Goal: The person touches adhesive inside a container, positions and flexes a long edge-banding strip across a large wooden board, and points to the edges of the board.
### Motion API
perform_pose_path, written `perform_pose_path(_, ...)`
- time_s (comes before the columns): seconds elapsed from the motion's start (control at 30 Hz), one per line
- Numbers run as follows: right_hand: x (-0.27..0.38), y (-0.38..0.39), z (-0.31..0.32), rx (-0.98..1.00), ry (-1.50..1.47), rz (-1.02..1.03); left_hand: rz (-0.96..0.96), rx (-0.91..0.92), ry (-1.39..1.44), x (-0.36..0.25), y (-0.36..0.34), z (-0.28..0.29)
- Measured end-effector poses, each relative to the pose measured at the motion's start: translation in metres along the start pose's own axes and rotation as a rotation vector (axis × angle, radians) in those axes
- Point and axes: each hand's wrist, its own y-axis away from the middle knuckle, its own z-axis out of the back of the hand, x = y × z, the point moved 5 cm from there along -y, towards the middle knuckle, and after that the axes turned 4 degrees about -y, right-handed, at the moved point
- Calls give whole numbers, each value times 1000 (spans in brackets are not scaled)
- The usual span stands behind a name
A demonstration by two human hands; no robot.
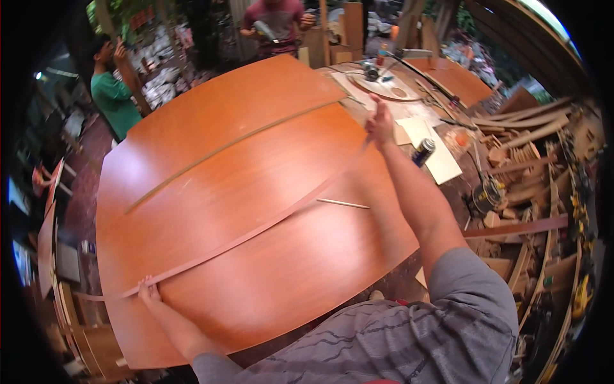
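Observation:
A long pale-brown flexible strip (243,242) curves across a large orange-brown wood panel (268,281). My left hand (151,288) pinches it near the panel's left edge, with a tail running past the hand. My right hand (381,125) grips the strip's other end near the panel's right edge. A second thin straight strip (192,165) lies farther back on the panel. A short pale stick (343,203) rests to the right of the curved strip.
A person in green (114,96) stands back left; another (275,22) holds something behind the panel. A cluttered bench (448,115) bears a spray can (424,152) and power tool (372,73). Wood offcuts (531,134) and a router (485,195) fill the right.

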Motion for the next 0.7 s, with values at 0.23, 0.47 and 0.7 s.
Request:
perform_pose_path(0.23,-7,-22,-44,-12,74,101,141,92,41,12,45,2)
perform_pose_path(0.47,25,-53,-96,293,375,29,-257,-69,-448,31,182,-31)
perform_pose_path(0.7,16,18,40,444,423,302,-658,5,-1067,173,473,-192)
